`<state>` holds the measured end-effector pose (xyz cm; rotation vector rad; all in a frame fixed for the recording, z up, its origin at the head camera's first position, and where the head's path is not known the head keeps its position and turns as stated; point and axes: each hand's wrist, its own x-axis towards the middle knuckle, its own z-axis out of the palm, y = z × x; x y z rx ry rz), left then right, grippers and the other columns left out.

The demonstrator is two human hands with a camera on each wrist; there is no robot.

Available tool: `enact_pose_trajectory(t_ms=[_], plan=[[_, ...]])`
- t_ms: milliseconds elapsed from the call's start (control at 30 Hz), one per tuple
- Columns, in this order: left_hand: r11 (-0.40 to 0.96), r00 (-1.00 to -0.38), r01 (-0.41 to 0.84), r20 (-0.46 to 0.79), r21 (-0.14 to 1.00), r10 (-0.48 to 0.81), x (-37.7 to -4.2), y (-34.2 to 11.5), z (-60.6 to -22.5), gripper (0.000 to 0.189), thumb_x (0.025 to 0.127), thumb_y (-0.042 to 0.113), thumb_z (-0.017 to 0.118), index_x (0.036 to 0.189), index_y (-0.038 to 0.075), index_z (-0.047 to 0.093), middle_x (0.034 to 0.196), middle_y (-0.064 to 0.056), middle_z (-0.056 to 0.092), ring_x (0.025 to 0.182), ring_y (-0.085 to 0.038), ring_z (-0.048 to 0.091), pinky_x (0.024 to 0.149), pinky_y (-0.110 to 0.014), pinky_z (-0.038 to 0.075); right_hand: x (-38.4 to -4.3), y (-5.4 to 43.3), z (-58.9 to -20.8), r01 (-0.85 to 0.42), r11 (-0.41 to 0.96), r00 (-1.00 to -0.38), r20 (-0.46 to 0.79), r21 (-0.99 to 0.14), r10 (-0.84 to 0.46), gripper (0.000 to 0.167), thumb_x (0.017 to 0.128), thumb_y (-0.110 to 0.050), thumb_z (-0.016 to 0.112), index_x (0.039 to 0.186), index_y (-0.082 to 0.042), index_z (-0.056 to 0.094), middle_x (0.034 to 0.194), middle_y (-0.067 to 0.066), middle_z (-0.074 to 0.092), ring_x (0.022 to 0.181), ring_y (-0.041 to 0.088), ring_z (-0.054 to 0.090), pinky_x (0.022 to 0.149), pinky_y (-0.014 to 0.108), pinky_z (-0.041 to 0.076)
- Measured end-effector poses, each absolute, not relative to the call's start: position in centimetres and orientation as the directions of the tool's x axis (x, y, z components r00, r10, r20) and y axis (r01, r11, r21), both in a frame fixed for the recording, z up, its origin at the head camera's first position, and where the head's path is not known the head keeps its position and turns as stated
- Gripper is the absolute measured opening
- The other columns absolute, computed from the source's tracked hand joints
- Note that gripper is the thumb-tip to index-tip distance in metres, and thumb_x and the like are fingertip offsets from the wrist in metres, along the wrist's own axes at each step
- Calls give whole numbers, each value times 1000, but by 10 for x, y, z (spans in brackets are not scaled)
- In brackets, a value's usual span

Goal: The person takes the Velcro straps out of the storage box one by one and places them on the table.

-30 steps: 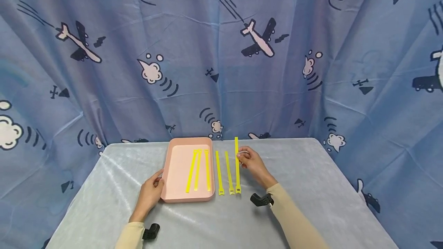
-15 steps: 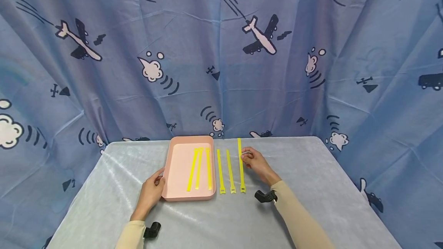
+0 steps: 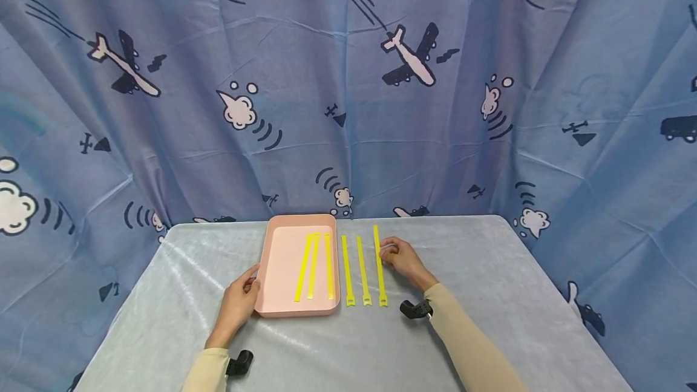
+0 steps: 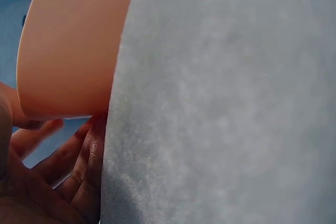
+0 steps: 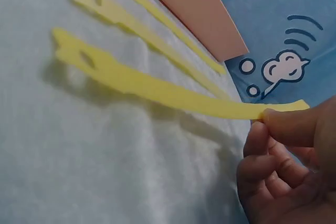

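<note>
My right hand [image 3: 403, 259] pinches a yellow hook-and-loop cable tie [image 3: 379, 271] near its far end, between thumb and fingers. In the right wrist view this cable tie [image 5: 152, 90] bows slightly, its slotted head casting a shadow on the cloth. Two more yellow cable ties [image 3: 347, 271] lie side by side to its left. A pink tray [image 3: 278, 289] stands left of these, with 3 yellow ties [image 3: 302, 268] lying in it. My left hand [image 3: 236, 304] touches the tray's left side, fingers loosely extended; in the left wrist view the fingertips meet the tray wall [image 4: 73, 51].
A table [image 3: 327, 356] covered in pale grey plush cloth carries everything. Behind it and on both sides hangs a blue curtain [image 3: 305, 107] printed with planes and clouds. Each wrist bears a black camera mount [image 3: 416, 309].
My right hand has shifted the pinched cable tie slightly right, away from the other two, and its far end has come lower. The left hand stays at the tray.
</note>
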<state>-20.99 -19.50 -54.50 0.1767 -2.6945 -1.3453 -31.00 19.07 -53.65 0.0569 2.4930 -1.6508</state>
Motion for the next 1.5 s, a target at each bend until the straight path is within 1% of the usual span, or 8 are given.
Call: enact_pose_trajectory(t_ms=[267, 467, 700, 867, 1033, 1267, 1367, 1500], plan=[[591, -985, -50, 56, 805, -161, -209, -195, -544, 43, 100, 14, 51, 143, 8, 52, 119, -22, 67, 101, -26, 65, 81, -35, 50, -309, 189, -544, 137, 420, -990, -139, -897, 27, 19, 91, -6, 67, 109, -3, 62, 81, 4, 65, 68, 14, 55, 55, 25, 43], [594, -985, -46, 63, 803, -162, -210, -195, -545, 43, 100, 14, 51, 143, 8, 52, 118, -21, 68, 98, -25, 65, 79, -34, 50, -312, 186, -547, 162, 430, -987, -140, -888, 83, 17, 88, -8, 71, 103, -4, 64, 75, 1, 64, 63, 12, 53, 53, 24, 42], [596, -984, -39, 71, 802, -161, -209, -196, -546, 43, 100, 14, 51, 142, 8, 53, 116, -20, 68, 92, -21, 62, 77, -31, 47, -315, 181, -547, 172, 434, -984, -139, -884, 107, 16, 86, -9, 73, 98, -5, 63, 74, 1, 67, 63, 11, 58, 53, 24, 44], [592, -985, -41, 65, 805, -157, -208, -197, -545, 43, 100, 13, 51, 142, 8, 53, 116, -20, 68, 91, -19, 62, 75, -30, 47, -313, 182, -549, 181, 420, -982, -143, -889, 120, 16, 86, -8, 72, 98, -4, 63, 75, 2, 67, 63, 12, 59, 53, 24, 46], [590, -986, -40, 66, 807, -156, -210, -196, -544, 43, 100, 14, 51, 142, 8, 53, 116, -20, 68, 95, -22, 63, 77, -31, 48, -313, 184, -551, 164, 404, -985, -126, -900, 119, 14, 89, -9, 70, 100, -4, 63, 80, 4, 67, 64, 12, 58, 53, 24, 47], [595, -986, -31, 75, 803, -152, -211, -196, -543, 43, 100, 14, 51, 143, 8, 52, 116, -20, 68, 95, -22, 63, 77, -31, 48, -310, 190, -547, 145, 352, -989, -130, -925, 64, 16, 91, -17, 69, 102, -6, 64, 83, 3, 62, 69, 14, 57, 57, 25, 45], [601, -985, -37, 72, 799, -156, -211, -196, -543, 43, 100, 15, 51, 143, 9, 52, 116, -19, 68, 94, -22, 63, 77, -31, 48, -308, 190, -544, 126, 349, -992, -119, -929, 40, 15, 93, -18, 67, 102, -6, 64, 83, 4, 61, 70, 15, 56, 59, 25, 45], [605, -986, -51, 57, 794, -158, -211, -195, -544, 44, 100, 15, 50, 143, 9, 52, 116, -19, 68, 93, -21, 62, 76, -31, 47, -301, 186, -538, 116, 354, -993, -113, -928, 28, 16, 96, -19, 62, 104, -5, 64, 87, 6, 62, 74, 17, 58, 62, 27, 47]])
